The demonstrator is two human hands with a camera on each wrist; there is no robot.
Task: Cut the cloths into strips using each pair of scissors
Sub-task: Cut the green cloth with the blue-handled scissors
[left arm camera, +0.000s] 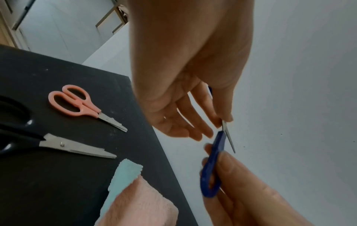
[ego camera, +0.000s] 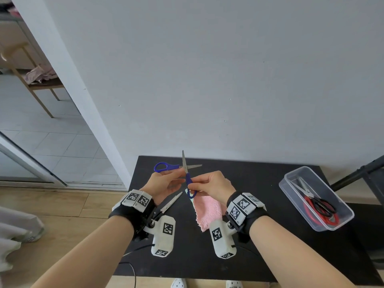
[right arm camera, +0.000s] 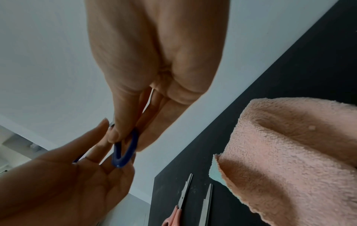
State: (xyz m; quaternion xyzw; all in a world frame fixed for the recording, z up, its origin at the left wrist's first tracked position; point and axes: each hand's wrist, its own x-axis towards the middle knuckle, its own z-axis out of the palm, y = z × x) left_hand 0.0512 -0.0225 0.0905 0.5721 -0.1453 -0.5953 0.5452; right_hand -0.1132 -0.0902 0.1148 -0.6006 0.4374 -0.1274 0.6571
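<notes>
- Scissors (ego camera: 182,169) with blue handles are held in the air above the far part of the black table (ego camera: 259,183), blades spread wide apart.
- One blue loop is pinched by the right hand (ego camera: 214,186) between thumb and curled fingers; this loop hangs lowest, over the near end of the cloths.
- The other handle is held by the left hand (ego camera: 164,183), thumb and forefinger pinching it near the pivot; its loop sticks out to the left beyond the fingertips. The remaining left fingers (left arm camera: 185,130) are stretched out loosely below, touching nothing that can be seen.
- One blade points up and away, the other to the right.
- A pink cloth (ego camera: 207,210) is laid on the table under the right hand, on top of a pale blue cloth (left arm camera: 123,174) whose edge shows at its left side.
- Orange scissors (left arm camera: 77,104) and black scissors (left arm camera: 63,145) are lying closed on the table left of the cloths, untouched.
- Red scissors (ego camera: 318,206) are kept in a clear box (ego camera: 291,183) at the table's right.
</notes>
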